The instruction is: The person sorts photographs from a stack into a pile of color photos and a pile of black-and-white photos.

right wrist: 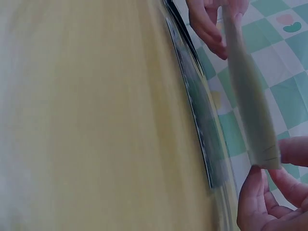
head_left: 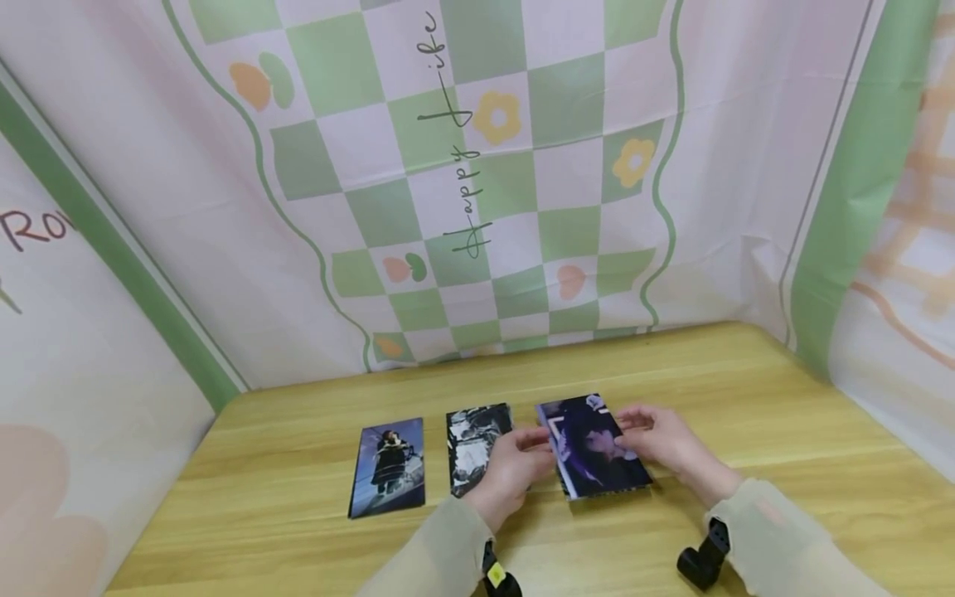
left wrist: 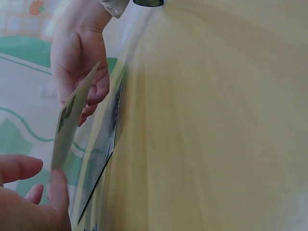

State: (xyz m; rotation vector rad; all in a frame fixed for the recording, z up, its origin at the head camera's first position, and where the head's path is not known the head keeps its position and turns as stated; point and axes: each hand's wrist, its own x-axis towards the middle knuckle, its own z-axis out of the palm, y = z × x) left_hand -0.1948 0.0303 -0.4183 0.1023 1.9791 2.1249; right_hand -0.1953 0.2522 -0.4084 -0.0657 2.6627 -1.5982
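A dark purple photo card (head_left: 593,448) printed with a face is held between my two hands. My left hand (head_left: 516,468) holds its left edge; in the left wrist view one fingertip (left wrist: 58,180) meets the card's near end. At the opposite edge my right hand (head_left: 660,439) pinches it, thumb and fingers at the corner in the right wrist view. Both wrist views show the card's pale back (right wrist: 252,110) raised above the table. Under it lies another card (right wrist: 197,110). A black-and-white photo card (head_left: 473,444) lies beside my left hand, partly hidden by it.
Further left, a blue photo card (head_left: 388,466) showing a standing figure lies on the wooden table (head_left: 283,464). A checked curtain (head_left: 462,207) hangs along the back edge, with more printed cloth at both sides. Each wrist wears a small black device (head_left: 705,557).
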